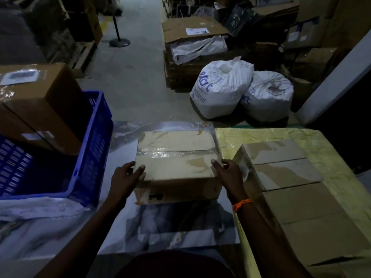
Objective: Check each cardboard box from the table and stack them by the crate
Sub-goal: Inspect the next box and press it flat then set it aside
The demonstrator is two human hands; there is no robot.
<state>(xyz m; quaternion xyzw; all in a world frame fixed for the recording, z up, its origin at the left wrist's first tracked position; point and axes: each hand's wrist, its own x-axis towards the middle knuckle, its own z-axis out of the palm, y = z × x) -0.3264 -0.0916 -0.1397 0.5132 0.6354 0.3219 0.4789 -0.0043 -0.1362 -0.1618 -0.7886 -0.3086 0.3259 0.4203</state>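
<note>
Your left hand (125,176) and right hand (227,173) clasp the taped box (174,155). Right of your grip, more boxes (281,169) wait. Left, a large box (40,101) stands at the crate (94,137).

taped cardboard box (176,155) upright on table (124,137), blue crate (94,137) left

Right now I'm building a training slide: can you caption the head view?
Left hand and right hand grip a taped cardboard box at the table, between a blue crate and more cardboard boxes.
</note>
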